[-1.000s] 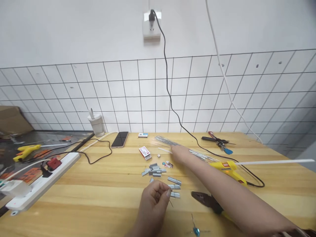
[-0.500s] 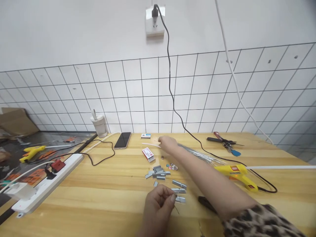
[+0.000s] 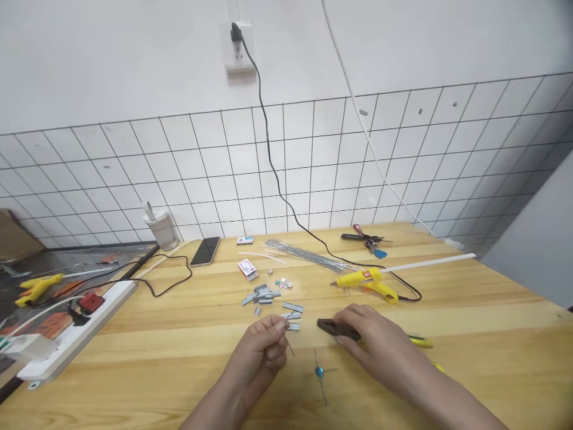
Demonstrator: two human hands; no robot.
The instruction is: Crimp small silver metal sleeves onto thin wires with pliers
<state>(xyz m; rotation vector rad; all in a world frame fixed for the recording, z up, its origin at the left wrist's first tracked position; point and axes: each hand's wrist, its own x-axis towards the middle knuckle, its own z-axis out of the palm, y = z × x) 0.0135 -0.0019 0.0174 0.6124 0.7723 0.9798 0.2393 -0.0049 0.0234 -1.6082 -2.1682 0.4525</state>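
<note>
left hand (image 3: 265,346): one of two in view, forearm coming up from the lower edge, knuckles up, thumb and forefinger pinched together on the thin wire.
thin wire (image 3: 290,347): one short piece, slanting down from the pinch, just above the table (image 3: 470,310).
right hand (image 3: 375,335): palm down, fingers folded over the pliers, arm coming in from the lower right.
pliers (image 3: 329,326): one pair, flat on the table – dark jaws point left out of the hand, yellow handles show behind it.
blue bead (image 3: 319,372): one, thin wires crossed through it, between the hands, nearer the camera.
staple strips (image 3: 267,294): about ten, scattered just beyond the left hand.
glue guns: two, yellow – near glue gun (image 3: 367,279) beyond the right hand, far glue gun (image 3: 38,285) at the far left.
phone (image 3: 206,251): one, face up, near the wall.
</note>
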